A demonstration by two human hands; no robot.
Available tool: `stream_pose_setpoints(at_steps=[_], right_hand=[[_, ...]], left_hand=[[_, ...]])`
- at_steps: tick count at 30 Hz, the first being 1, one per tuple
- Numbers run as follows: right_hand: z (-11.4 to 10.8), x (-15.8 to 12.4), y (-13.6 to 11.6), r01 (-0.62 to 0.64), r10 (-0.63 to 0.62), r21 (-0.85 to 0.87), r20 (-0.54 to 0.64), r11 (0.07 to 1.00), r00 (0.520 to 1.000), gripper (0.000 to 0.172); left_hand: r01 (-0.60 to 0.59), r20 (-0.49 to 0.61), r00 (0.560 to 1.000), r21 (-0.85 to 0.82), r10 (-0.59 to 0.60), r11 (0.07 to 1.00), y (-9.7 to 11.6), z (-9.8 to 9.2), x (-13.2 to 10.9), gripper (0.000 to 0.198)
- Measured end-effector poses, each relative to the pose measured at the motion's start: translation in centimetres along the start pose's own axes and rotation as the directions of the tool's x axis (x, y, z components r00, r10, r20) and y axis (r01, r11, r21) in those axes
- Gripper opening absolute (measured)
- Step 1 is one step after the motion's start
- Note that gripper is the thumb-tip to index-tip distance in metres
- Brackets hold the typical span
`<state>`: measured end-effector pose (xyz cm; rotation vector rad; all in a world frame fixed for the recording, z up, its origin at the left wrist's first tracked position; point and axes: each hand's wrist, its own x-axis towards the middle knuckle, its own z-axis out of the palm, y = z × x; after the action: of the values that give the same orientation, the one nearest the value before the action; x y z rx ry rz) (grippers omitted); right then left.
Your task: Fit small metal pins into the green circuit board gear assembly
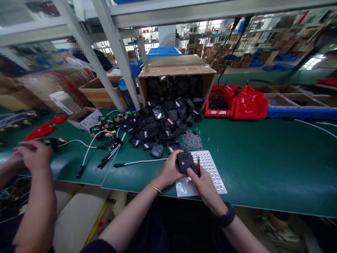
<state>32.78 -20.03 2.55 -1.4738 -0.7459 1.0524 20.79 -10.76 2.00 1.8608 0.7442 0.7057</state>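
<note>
A square black plastic housing is held between both hands above a white sheet with rows of small round silver pieces. My left hand is closed round the housing's left side. My right hand pinches its lower right edge and also has a thin dark pen-like tool standing up between the fingers. Just behind the sheet lies a pile of small screws. A heap of black housings spills toward the hands, and a white cable passes left of the housing.
A cardboard box on its side holds more housings. Red bins and a blue-edged tray stand at the back right. Circuit assemblies with cables lie left. A co-worker's hands are at the far left. Metal shelf posts rise behind.
</note>
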Motion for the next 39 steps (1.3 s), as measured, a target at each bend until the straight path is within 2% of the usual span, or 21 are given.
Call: stream_pose_setpoints(at_steps=[3, 6, 9, 11, 13, 15, 18, 21, 23, 25, 26, 29, 31, 33, 35, 37, 38, 39], right_hand=[[-0.3, 0.0, 0.5, 0.092, -0.094, -0.091, -0.02, 0.992, 0.995, 0.04], [-0.6, 0.1, 0.5, 0.159, -0.164, -0.26, 0.002, 0.953, 0.987, 0.037], [-1.2, 0.2, -0.2, 0.245, -0.254, -0.435, 0.037, 0.867, 0.966, 0.051], [-1.7, 0.4, -1.1, 0.385, -0.386, -0.546, 0.119, 0.744, 0.915, 0.073], [-2.2, 0.9, -2.1, 0.525, -0.466, -0.622, 0.275, 0.581, 0.841, 0.086], [-2.6, 1.5, -3.1, 0.617, -0.46, -0.638, 0.423, 0.46, 0.781, 0.081], [-2.8, 2.2, -4.4, 0.703, -0.431, -0.607, 0.558, 0.371, 0.709, 0.063], [-3.0, 1.8, -6.0, 0.755, -0.427, -0.589, 0.627, 0.288, 0.652, 0.052], [-3.6, 1.1, -7.3, 0.767, -0.5, -0.587, 0.597, 0.259, 0.627, 0.052], [-4.8, 0.6, -8.0, 0.724, -0.591, -0.635, 0.485, 0.269, 0.645, 0.055], [-5.6, 0.5, -8.0, 0.673, -0.606, -0.684, 0.417, 0.281, 0.677, 0.056], [-8.1, 1.1, -6.1, 0.463, -0.496, -0.828, 0.271, 0.317, 0.825, 0.052], [-9.1, 1.6, -3.8, 0.377, -0.421, -0.844, 0.204, 0.382, 0.884, 0.051], [-9.5, 1.7, -2.2, 0.366, -0.472, -0.739, 0.073, 0.566, 0.879, 0.045], [-9.0, 1.1, -1.9, 0.413, -0.545, -0.536, -0.108, 0.736, 0.831, 0.029], [-7.8, 0.1, -2.6, 0.491, -0.557, -0.276, -0.265, 0.826, 0.787, 0.034], [-7.0, -0.5, -3.1, 0.515, -0.536, -0.154, -0.312, 0.843, 0.785, 0.04], [-6.1, -1.1, -3.5, 0.508, -0.49, -0.038, -0.336, 0.86, 0.805, 0.043]], left_hand=[[0.006, 0.021, 1.0, -0.009, -0.006, 1.0, -0.2, 0.0, -0.2, 0.073], [-0.005, 0.049, 0.999, -0.03, 0.006, 1.0, -0.5, -0.1, -0.3, 0.074], [-0.023, 0.054, 0.998, -0.054, 0.026, 0.998, -0.8, -0.2, -0.2, 0.074], [-0.04, 0.054, 0.998, -0.056, 0.043, 0.998, -1.0, -0.1, -0.2, 0.074], [-0.059, 0.052, 0.997, -0.054, 0.062, 0.997, -1.1, 0.0, -0.2, 0.075], [-0.075, 0.046, 0.996, -0.047, 0.077, 0.996, -1.2, 0.2, -0.2, 0.076], [-0.098, 0.037, 0.994, -0.018, 0.099, 0.995, -1.5, 0.3, -0.3, 0.074], [-0.139, 0.033, 0.99, 0.022, 0.138, 0.99, -2.0, 0.3, -0.4, 0.071], [-0.152, 0.019, 0.988, 0.049, 0.152, 0.987, -2.1, 0.2, -0.4, 0.07], [-0.149, -0.002, 0.989, 0.078, 0.15, 0.986, -2.1, 0.1, -0.3, 0.07], [-0.145, -0.008, 0.989, 0.092, 0.147, 0.985, -2.0, 0.0, -0.3, 0.07], [-0.138, -0.022, 0.99, 0.124, 0.142, 0.983, -1.5, 0.0, -0.2, 0.067], [-0.128, -0.028, 0.991, 0.138, 0.133, 0.982, -1.3, 0.0, -0.3, 0.067], [-0.117, -0.029, 0.992, 0.142, 0.122, 0.983, -1.1, 0.0, -0.3, 0.067], [-0.11, -0.031, 0.993, 0.14, 0.115, 0.984, -1.1, 0.0, -0.3, 0.068], [-0.102, -0.036, 0.993, 0.144, 0.108, 0.984, -1.1, 0.0, -0.3, 0.068], [-0.1, -0.039, 0.994, 0.15, 0.106, 0.984, -1.1, 0.0, -0.3, 0.068], [-0.098, -0.041, 0.994, 0.158, 0.105, 0.983, -1.2, 0.0, -0.3, 0.068]])
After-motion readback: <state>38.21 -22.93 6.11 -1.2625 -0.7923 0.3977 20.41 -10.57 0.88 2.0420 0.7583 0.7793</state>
